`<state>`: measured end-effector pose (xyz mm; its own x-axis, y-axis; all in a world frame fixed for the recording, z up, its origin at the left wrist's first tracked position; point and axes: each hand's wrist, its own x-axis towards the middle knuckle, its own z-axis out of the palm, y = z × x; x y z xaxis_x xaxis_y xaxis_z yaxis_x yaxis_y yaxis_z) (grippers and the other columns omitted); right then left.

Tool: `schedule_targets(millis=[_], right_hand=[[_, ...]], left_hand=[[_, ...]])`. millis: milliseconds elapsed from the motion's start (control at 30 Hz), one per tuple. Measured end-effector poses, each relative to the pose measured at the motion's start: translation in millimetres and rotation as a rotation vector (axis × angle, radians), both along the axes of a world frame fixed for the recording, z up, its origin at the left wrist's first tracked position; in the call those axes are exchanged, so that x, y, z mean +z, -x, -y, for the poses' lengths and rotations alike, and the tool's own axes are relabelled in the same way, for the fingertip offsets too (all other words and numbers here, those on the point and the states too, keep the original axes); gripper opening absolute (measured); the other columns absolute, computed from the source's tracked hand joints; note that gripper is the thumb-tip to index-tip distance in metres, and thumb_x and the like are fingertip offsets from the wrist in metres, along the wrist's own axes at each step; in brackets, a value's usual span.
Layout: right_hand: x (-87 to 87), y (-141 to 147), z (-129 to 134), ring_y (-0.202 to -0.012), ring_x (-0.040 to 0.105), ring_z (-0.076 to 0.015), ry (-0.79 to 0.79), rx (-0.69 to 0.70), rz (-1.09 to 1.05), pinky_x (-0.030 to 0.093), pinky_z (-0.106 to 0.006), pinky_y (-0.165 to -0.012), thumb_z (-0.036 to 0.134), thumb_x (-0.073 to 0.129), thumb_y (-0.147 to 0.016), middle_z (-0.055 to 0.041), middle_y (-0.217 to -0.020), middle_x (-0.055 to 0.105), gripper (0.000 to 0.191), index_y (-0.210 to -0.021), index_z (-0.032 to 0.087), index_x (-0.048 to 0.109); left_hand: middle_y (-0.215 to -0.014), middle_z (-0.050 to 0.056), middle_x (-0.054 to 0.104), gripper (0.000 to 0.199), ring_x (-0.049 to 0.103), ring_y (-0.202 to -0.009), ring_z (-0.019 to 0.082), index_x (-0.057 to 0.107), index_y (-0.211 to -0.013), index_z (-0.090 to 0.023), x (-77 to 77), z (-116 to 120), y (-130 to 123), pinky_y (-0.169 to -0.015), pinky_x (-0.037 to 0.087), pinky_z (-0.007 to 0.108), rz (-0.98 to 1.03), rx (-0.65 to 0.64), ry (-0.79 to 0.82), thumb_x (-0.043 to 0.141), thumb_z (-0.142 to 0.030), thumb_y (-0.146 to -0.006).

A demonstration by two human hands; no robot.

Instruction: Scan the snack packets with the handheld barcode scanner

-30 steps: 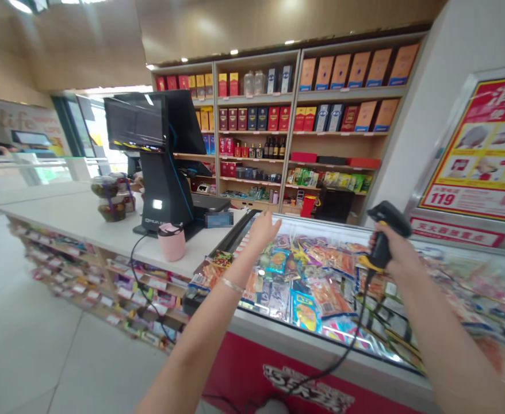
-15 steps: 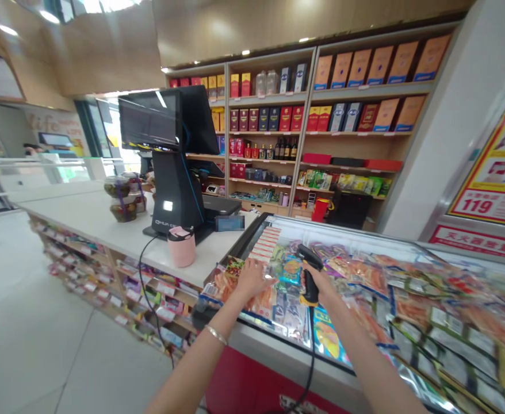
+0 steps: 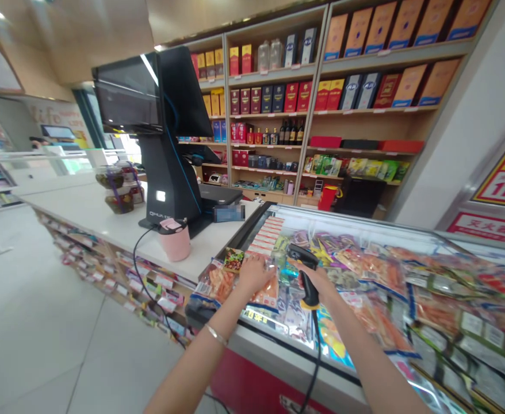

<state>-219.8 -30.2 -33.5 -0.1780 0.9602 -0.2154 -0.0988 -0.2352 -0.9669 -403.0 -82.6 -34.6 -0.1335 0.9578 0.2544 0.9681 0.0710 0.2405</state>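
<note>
Nearest are the two bare forearms; the left one wears a bracelet (image 3: 216, 334). Between them a black cable (image 3: 316, 351) runs down from the scanner (image 3: 310, 286), over the edge of the display case (image 3: 248, 374), which has a red front.

The right hand (image 3: 320, 280) is closed around the handle of the scanner, and the scanner head points up and to the left, above the packed foods. The left hand (image 3: 255, 274) lies palm down on the orange food packets (image 3: 220, 282) at the left end of the case. Its fingers are partly hidden, so I cannot tell if they pinch a packet. A small dark packet (image 3: 234, 259) with a food picture is just beside this hand.

To the left of the case, on the white counter (image 3: 207, 244), stand a pink cup (image 3: 175, 242) and, behind it, a black register (image 3: 166, 178) with screens. Stacked jars (image 3: 121, 195) stand farther left.

At the back, tall shelves (image 3: 274, 118) hold boxes, bottles and bags.
</note>
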Motion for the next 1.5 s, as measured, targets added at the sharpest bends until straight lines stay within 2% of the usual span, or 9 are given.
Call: schedule_targets(millis=[200,400,600,767,933,1033,1133,1267,1500], right_hand=[[3.4,1,1,-0.037,0.051,-0.0122,0.005,0.000,-0.006,0.043,-0.021,-0.036,0.020,0.067,-0.077,-0.0021,-0.044,0.056,0.018,-0.067,0.015,0.054],[5.4,0,1,-0.037,0.051,-0.0116,0.034,-0.005,-0.017,0.043,-0.020,-0.036,0.019,0.064,-0.079,-0.0020,-0.044,0.055,0.021,-0.063,0.016,0.052],[6.8,-1,-3,-0.037,0.050,-0.0109,0.073,-0.013,-0.107,0.043,-0.019,-0.036,0.020,0.064,-0.078,-0.0014,-0.045,0.055,0.021,-0.062,0.017,0.052],[7.6,0,-3,-0.038,0.050,-0.0114,0.031,-0.025,-0.095,0.043,-0.021,-0.038,0.024,0.066,-0.077,-0.0007,-0.046,0.055,0.020,-0.063,0.017,0.054],[15.4,2,6,-0.038,0.053,-0.0153,-0.273,-0.027,0.345,0.044,-0.025,-0.043,0.036,0.068,-0.074,-0.0008,-0.045,0.056,0.025,-0.060,0.019,0.055],[25.3,2,15,-0.048,0.061,-0.0206,-0.476,-0.088,0.728,0.046,-0.028,-0.053,0.043,0.065,-0.076,-0.0043,-0.050,0.060,0.027,-0.067,0.018,0.061],[32.0,2,22,-0.072,0.067,-0.0284,-0.594,-0.184,0.969,0.046,-0.031,-0.063,0.047,0.063,-0.077,-0.0113,-0.068,0.068,0.034,-0.087,0.015,0.067],[32.6,2,25,-0.084,0.067,-0.0322,-0.603,-0.211,1.068,0.044,-0.032,-0.066,0.049,0.059,-0.080,-0.0161,-0.083,0.070,0.043,-0.102,0.013,0.067],[30.9,0,23,-0.082,0.066,-0.0307,-0.602,-0.227,1.093,0.042,-0.031,-0.065,0.048,0.058,-0.081,-0.0154,-0.082,0.069,0.043,-0.103,0.013,0.068]], left_hand=[[-0.099,0.016,0.067,0.042,0.060,-0.101,0.029,0.063,-0.092,-0.013,13.4,-12,-1,-0.088,0.041,0.037,-0.003,-0.028,-0.032,0.042,-0.049,-0.088],[-0.088,0.007,0.069,0.036,0.064,-0.087,0.020,0.058,-0.086,-0.019,39.5,-65,1,-0.072,0.043,0.026,0.516,0.119,-0.133,0.040,-0.050,-0.090],[-0.089,0.008,0.067,0.038,0.063,-0.084,0.020,0.055,-0.091,-0.018,25.7,-91,8,-0.067,0.041,0.026,0.622,0.219,-0.194,0.035,-0.051,-0.092],[-0.096,0.010,0.067,0.039,0.059,-0.094,0.023,0.059,-0.093,-0.018,21.8,-87,15,-0.078,0.042,0.030,0.410,0.314,-0.328,0.039,-0.051,-0.091],[-0.109,0.013,0.065,0.039,0.055,-0.107,0.023,0.061,-0.106,-0.015,33.0,-82,15,-0.092,0.038,0.033,0.307,0.366,-0.394,0.028,-0.034,-0.096],[-0.106,0.010,0.068,0.031,0.059,-0.101,0.022,0.064,-0.104,-0.018,38.6,-77,16,-0.085,0.042,0.030,0.414,0.318,-0.329,0.041,-0.035,-0.092],[-0.099,0.006,0.071,0.026,0.063,-0.095,0.022,0.069,-0.095,-0.022,42.5,-71,16,-0.078,0.044,0.028,0.498,0.300,-0.261,0.055,-0.041,-0.084],[-0.094,0.007,0.073,0.025,0.065,-0.093,0.024,0.072,-0.090,-0.023,46.0,-67,13,-0.077,0.044,0.028,0.536,0.310,-0.248,0.058,-0.042,-0.081],[-0.092,0.007,0.074,0.025,0.066,-0.089,0.023,0.074,-0.088,-0.020,47.2,-67,12,-0.075,0.044,0.028,0.593,0.273,-0.317,0.057,-0.037,-0.082]])
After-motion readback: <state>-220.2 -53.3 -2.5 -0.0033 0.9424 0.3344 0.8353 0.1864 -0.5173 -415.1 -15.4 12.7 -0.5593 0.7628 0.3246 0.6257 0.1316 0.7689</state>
